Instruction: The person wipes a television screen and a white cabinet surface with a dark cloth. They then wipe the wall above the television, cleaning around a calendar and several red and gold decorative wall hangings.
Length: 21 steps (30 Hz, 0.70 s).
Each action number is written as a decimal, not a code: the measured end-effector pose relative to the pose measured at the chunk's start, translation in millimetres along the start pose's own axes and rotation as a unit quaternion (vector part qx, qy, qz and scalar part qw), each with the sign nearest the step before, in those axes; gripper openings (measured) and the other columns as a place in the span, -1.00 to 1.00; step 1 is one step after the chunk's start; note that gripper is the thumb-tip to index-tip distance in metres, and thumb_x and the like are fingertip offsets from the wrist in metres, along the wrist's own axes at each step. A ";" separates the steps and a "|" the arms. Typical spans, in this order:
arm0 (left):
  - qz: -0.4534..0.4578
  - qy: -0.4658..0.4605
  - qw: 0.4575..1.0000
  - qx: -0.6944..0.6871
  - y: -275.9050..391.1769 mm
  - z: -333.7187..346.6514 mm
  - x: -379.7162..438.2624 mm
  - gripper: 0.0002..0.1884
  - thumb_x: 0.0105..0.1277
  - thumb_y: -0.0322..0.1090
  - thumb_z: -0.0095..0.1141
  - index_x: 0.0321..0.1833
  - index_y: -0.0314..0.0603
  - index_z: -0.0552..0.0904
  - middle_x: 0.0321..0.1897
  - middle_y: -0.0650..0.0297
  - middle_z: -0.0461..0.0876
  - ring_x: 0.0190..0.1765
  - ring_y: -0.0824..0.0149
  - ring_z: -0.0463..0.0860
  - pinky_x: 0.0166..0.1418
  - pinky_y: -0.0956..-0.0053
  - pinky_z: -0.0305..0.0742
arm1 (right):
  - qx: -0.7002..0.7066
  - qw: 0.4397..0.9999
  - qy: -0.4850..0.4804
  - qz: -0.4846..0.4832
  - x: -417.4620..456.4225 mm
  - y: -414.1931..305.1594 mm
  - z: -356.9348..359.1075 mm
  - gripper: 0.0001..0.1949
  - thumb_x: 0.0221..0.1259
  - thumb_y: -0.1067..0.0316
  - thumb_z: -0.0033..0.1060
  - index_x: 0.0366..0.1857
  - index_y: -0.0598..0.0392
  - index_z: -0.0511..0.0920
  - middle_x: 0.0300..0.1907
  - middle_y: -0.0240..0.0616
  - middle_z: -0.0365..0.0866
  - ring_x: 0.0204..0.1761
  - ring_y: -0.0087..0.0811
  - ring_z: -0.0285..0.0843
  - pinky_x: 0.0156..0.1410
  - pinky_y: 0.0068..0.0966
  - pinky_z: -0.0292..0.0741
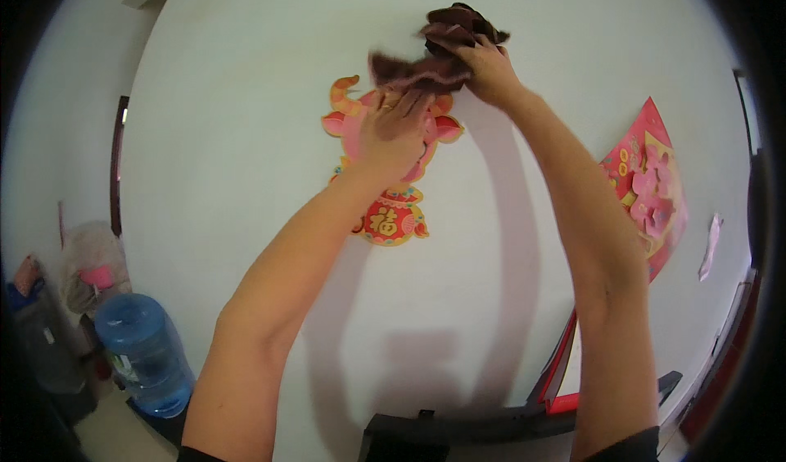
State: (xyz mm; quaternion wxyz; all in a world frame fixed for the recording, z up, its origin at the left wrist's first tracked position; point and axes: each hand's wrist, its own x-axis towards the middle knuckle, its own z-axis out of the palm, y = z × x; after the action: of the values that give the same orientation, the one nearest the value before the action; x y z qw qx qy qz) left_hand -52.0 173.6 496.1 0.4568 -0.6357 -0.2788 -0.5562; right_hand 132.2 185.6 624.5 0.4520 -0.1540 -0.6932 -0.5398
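On a white wall, a paper ox decoration (388,219) in pink, red and gold is partly covered by my left hand (396,124). That hand lies spread over the ox's head, its fingertips at the lower edge of a dark brown cloth (454,32). Whether they grip the cloth cannot be told. Higher and to the right, my right hand (491,72) is closed on the bunched cloth, which looks slightly blurred and hangs over to the left above the ox's horns.
A red diamond-shaped decoration (651,185) and a pale strip (710,247) are on the wall at right. A black screen's top edge (491,425) and a red-edged folded card stand (562,376) are below. At lower left stands a blue water bottle (144,351).
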 end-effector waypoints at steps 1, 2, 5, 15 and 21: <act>-0.040 -0.030 0.997 -0.055 -2.8 1.6 -2.5 -0.49 0.37 -0.24 0.07 0.40 -0.07 0.48 0.42 0.25 0.46 0.47 0.06 0.37 0.49 0.04 0.24 | -0.026 1.000 0.009 -0.013 -14.6 0.4 3.7 -0.65 0.08 0.40 0.30 0.01 -0.06 0.65 0.06 -0.22 0.59 0.17 -0.03 0.45 0.21 -0.06 0.44; 0.078 0.034 0.982 0.170 -1.9 4.2 -9.4 -0.55 0.45 -0.17 -0.04 0.37 0.01 0.53 0.44 0.32 0.45 0.52 0.11 0.30 0.51 0.05 0.18 | -0.024 1.000 0.015 -0.002 -39.2 -0.5 4.3 -0.77 0.05 0.44 0.27 -0.16 0.03 0.68 0.07 -0.21 0.59 0.19 -0.01 0.41 0.21 -0.07 0.43; 0.062 0.067 0.978 0.186 -12.8 19.9 -7.5 -0.56 0.50 -0.21 -0.08 0.40 -0.04 0.51 0.47 0.33 0.42 0.50 0.18 0.34 0.46 0.13 0.20 | -0.021 0.999 0.028 -0.037 -136.8 -34.4 -16.6 -0.74 -0.08 0.52 0.24 -0.23 0.13 0.70 0.05 0.01 0.56 0.19 0.12 0.36 0.21 -0.05 0.42; 0.053 0.013 0.981 0.185 -7.8 -12.7 -11.8 -0.39 0.40 0.06 0.09 0.43 -0.07 0.46 0.56 0.36 0.27 0.58 0.18 0.21 0.58 0.04 0.03 | -0.024 0.978 -0.204 -0.045 -193.4 -23.8 -39.5 -0.75 0.08 0.32 0.12 -0.16 -0.07 0.69 0.08 -0.24 0.65 0.32 -0.08 0.44 0.57 0.09 0.07; 0.047 0.026 0.988 0.143 10.8 15.6 -10.5 -0.38 0.40 0.05 0.08 0.47 -0.03 0.43 0.57 0.34 0.27 0.58 0.15 0.22 0.58 0.02 0.04 | -0.266 0.908 0.039 0.320 -98.3 202.6 -78.7 -0.54 0.27 0.21 0.13 0.17 0.29 0.53 0.28 -0.01 0.50 0.28 0.12 0.38 0.32 0.00 0.39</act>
State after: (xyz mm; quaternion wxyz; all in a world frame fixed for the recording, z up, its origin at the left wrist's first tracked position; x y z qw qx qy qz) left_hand -38.0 184.5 483.6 0.5761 -0.5614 -0.3135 -0.5046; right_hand 364.1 217.6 670.6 0.5699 -0.4610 -0.4188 -0.5360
